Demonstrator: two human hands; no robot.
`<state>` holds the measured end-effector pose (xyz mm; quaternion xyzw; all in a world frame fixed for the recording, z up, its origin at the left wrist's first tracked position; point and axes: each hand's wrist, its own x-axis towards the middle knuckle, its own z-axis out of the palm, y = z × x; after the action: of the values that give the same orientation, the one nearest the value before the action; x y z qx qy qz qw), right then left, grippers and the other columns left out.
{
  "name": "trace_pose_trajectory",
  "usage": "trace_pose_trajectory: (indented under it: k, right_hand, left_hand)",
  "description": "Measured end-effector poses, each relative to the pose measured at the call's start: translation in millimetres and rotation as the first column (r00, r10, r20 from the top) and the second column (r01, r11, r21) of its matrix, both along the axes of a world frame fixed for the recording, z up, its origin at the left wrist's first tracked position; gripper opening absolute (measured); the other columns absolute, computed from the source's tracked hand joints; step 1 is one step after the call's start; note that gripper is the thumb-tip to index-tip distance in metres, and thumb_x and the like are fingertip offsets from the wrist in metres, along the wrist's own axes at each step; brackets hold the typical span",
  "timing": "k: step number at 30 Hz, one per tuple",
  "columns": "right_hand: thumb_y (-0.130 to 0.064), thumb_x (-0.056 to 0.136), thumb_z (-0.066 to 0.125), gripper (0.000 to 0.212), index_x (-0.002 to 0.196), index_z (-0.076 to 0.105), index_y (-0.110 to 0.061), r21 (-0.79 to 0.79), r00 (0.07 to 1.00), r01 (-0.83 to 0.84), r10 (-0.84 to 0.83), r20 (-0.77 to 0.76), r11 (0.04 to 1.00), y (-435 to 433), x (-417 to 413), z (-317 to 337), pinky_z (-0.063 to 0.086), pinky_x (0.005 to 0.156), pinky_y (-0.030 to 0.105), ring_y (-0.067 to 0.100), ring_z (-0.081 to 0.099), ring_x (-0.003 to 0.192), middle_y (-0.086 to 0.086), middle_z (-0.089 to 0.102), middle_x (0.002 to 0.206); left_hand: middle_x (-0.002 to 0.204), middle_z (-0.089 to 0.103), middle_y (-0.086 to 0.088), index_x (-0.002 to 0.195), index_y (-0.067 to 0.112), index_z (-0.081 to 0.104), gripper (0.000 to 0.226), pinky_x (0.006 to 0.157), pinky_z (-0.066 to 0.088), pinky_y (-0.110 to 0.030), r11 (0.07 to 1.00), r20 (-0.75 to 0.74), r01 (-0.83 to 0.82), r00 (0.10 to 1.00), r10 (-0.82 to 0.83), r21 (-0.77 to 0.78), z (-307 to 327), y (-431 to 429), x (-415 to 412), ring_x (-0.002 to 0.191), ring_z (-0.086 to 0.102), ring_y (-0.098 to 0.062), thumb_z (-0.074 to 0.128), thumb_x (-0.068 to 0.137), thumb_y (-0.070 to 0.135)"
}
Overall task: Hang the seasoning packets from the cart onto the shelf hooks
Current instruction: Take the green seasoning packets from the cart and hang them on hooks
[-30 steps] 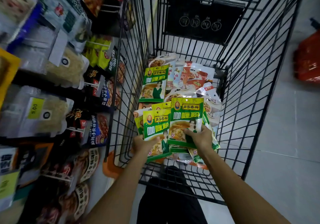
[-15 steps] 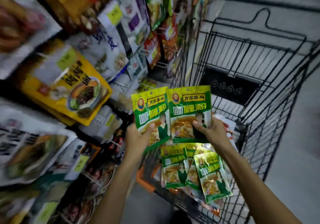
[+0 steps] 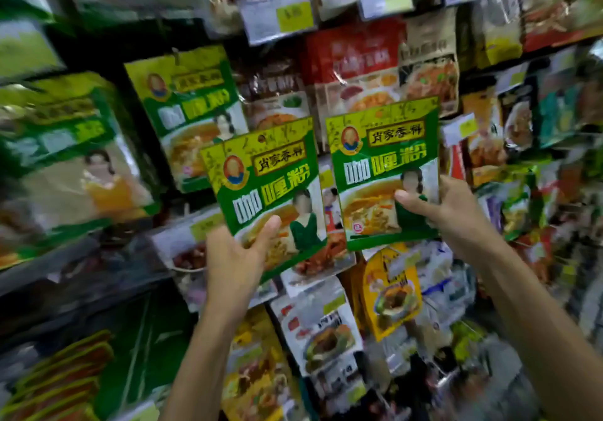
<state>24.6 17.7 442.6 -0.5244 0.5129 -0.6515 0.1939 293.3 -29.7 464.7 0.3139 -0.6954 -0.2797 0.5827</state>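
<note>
My left hand [image 3: 233, 259] grips a green and yellow seasoning packet [image 3: 264, 172] by its lower edge, thumb on the front, and holds it up tilted in front of the shelf. My right hand [image 3: 447, 207] pinches a second, matching packet [image 3: 381, 159] by its lower right corner, held upright beside the first. A same-looking green packet [image 3: 189, 104] hangs on a shelf hook just up and left of the two held ones. The cart is out of view.
The shelf wall is crowded with hanging packets: red and brown ones [image 3: 352, 61] behind the held pair, a yellow one [image 3: 391, 293] below, large green ones [image 3: 65, 146] at the left. Price tags [image 3: 280, 17] stick out on hook ends above.
Both hands have lifted their packets from over the cart up to the shelf face. The view has swung left, so the cart has dropped out of sight.
</note>
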Motion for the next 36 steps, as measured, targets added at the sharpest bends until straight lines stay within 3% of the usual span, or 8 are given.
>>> trace_pose_trajectory:
  k: [2,5,9,11,15,26,32,36]
  right_hand:
    - [-0.032,0.082,0.07,0.035,0.076,0.059,0.0,-0.035,0.996,-0.086,0.085,-0.028,0.996,-11.7,23.1,25.8,0.045,0.065,0.04,0.033,0.063,0.073,0.013,0.051,0.065]
    - [-0.025,0.085,0.068,0.036,0.056,0.046,-0.022,-0.074,0.985,-0.17,0.169,-0.019,0.983,-28.0,55.1,53.5,0.04,0.059,0.032,0.008,0.05,0.049,-0.011,0.039,0.049]
    - [-0.028,0.083,0.07,0.039,0.063,0.04,-0.012,-0.088,0.958,-0.286,0.285,-0.019,0.954,-45.1,89.1,82.7,0.034,0.06,0.029,0.014,0.039,0.052,0.0,0.032,0.056]
    - [-0.029,0.082,0.072,0.041,0.072,0.038,-0.007,-0.091,0.943,-0.33,0.332,0.004,0.94,-54.1,100.9,94.6,0.034,0.066,0.038,0.021,0.046,0.066,0.012,0.038,0.068]
    - [-0.02,0.084,0.072,0.024,0.067,0.056,-0.026,-0.11,0.918,-0.395,0.397,-0.008,0.912,-72.3,123.7,108.8,0.042,0.071,0.03,0.007,0.058,0.071,-0.021,0.06,0.056]
    - [-0.014,0.083,0.074,0.012,0.083,0.066,-0.005,-0.022,0.882,-0.46,0.459,0.102,0.888,-116.4,160.3,122.8,0.053,0.059,0.026,0.018,0.068,0.073,0.007,0.069,0.081]
    - [-0.015,0.081,0.075,0.028,0.098,0.064,0.003,0.014,0.864,-0.479,0.469,0.182,0.878,-123.4,156.4,123.9,0.051,0.093,0.048,0.034,0.067,0.095,0.015,0.07,0.092]
    - [-0.014,0.081,0.075,0.042,0.111,0.059,0.011,0.031,0.872,-0.468,0.455,0.179,0.883,-124.9,156.9,128.2,0.048,0.098,0.051,0.034,0.067,0.096,0.023,0.069,0.105]
  left_hand:
    - [0.093,0.069,0.031,0.086,0.054,0.068,0.027,0.085,0.055,-0.043,0.996,-0.017,-0.068,0.998,0.067,-0.059,29.0,4.2,30.8,0.092,0.067,0.002,0.07,0.083,0.026]
    - [0.101,0.073,0.015,0.092,0.048,0.069,0.023,0.08,0.057,-0.048,0.989,-0.086,-0.122,0.99,0.114,-0.087,59.1,6.6,69.7,0.096,0.07,-0.016,0.07,0.079,0.028]
    - [0.101,0.073,0.007,0.104,0.031,0.067,0.034,0.057,0.058,-0.03,0.97,-0.159,-0.228,0.964,0.211,-0.09,84.5,9.5,108.2,0.094,0.07,-0.02,0.072,0.071,0.038]
    - [0.101,0.074,0.002,0.1,0.03,0.069,0.031,0.062,0.059,-0.04,0.968,-0.186,-0.236,0.958,0.218,-0.08,94.2,11.0,122.8,0.092,0.07,-0.022,0.073,0.07,0.036]
    - [0.091,0.075,0.009,0.09,0.029,0.069,0.022,0.063,0.056,-0.028,0.968,-0.188,-0.235,0.958,0.216,-0.084,107.9,11.7,145.0,0.081,0.071,-0.01,0.073,0.068,0.032]
    - [0.113,0.066,-0.016,0.123,-0.004,0.051,0.062,0.084,0.056,-0.041,0.957,-0.268,-0.285,0.919,0.29,0.06,113.1,3.2,181.8,0.098,0.067,-0.026,0.076,0.071,0.019]
    - [0.058,0.062,0.01,0.079,0.008,0.05,0.02,0.044,0.047,-0.013,0.93,-0.272,-0.36,0.89,0.366,0.072,105.4,-10.3,177.6,0.049,0.062,0.003,0.071,0.08,0.006]
    - [0.059,0.069,0.011,0.076,0.018,0.053,0.021,0.055,0.053,-0.019,0.933,-0.221,-0.351,0.906,0.36,0.079,105.2,-14.3,173.2,0.06,0.067,-0.003,0.071,0.081,0.007]
